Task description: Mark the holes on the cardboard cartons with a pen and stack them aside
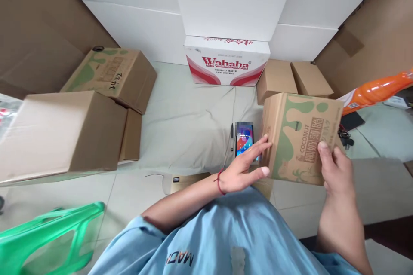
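A brown cardboard box with green blotches and the word COCONUT is held tilted at the right, near the table's front edge. My right hand grips its right side, thumb on the printed face and the other fingers partly hidden behind. On the opposite side, my left hand has its fingers stretched out, with the fingertips at the box's left face; whether they press on it I cannot tell. A lit phone lies on the table just beyond my left hand, beside a dark pen.
A white and red Wahaha carton stands at the back, with small brown boxes to its right. Larger cardboard boxes occupy the table's left end. An orange bottle and keys are at the right; a green stool stands lower left.
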`<action>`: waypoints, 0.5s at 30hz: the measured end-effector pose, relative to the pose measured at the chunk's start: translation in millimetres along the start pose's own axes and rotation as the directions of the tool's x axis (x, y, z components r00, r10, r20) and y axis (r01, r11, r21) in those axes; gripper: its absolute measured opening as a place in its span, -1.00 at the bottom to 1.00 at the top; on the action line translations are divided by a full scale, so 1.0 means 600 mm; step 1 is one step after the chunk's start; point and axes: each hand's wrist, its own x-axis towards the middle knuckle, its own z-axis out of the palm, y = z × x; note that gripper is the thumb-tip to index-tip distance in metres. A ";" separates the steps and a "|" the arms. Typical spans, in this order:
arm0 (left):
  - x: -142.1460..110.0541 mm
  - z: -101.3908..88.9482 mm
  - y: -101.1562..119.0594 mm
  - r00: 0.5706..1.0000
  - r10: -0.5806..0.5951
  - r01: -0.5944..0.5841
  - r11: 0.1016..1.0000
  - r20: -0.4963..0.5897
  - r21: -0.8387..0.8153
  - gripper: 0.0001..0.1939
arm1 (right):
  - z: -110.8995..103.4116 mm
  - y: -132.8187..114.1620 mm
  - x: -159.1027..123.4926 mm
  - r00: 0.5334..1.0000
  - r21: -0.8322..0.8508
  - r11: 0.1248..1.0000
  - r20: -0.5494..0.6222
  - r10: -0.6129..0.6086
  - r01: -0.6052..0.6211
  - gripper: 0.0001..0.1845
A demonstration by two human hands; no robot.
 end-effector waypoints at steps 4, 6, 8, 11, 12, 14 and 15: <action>0.052 0.026 -0.068 0.998 -0.053 0.054 0.998 0.028 -0.031 -0.15 | 0.010 0.040 0.052 0.989 -0.013 0.990 0.038 0.144 -0.143 -0.15; 0.049 0.019 -0.077 0.998 -0.038 0.040 0.998 -0.042 0.055 -0.16 | 0.019 0.033 0.065 0.996 -0.046 0.997 -0.055 0.064 -0.067 -0.08; 0.020 0.001 -0.072 0.989 -0.061 0.083 0.983 -0.138 0.161 -0.30 | 0.026 0.009 0.056 0.973 -0.125 0.987 -0.194 -0.128 0.105 -0.18; -0.064 -0.034 -0.051 0.918 -0.220 0.300 0.930 -0.331 0.214 -0.35 | 0.036 -0.052 0.003 0.851 -0.131 0.911 -0.324 -0.412 0.391 -0.61; -0.099 -0.045 -0.043 0.881 -0.248 0.356 0.908 -0.403 0.219 -0.23 | 0.044 -0.074 -0.022 0.828 -0.090 0.878 -0.299 -0.474 0.470 -0.75; -0.170 -0.066 -0.027 0.768 -0.263 0.462 0.858 -0.584 0.222 -0.16 | 0.069 -0.109 -0.074 0.776 0.077 0.772 -0.043 -0.629 0.630 -0.78; -0.204 -0.077 -0.019 0.705 -0.247 0.503 0.835 -0.665 0.224 -0.15 | 0.087 -0.120 -0.098 0.721 0.155 0.723 0.081 -0.689 0.674 -0.69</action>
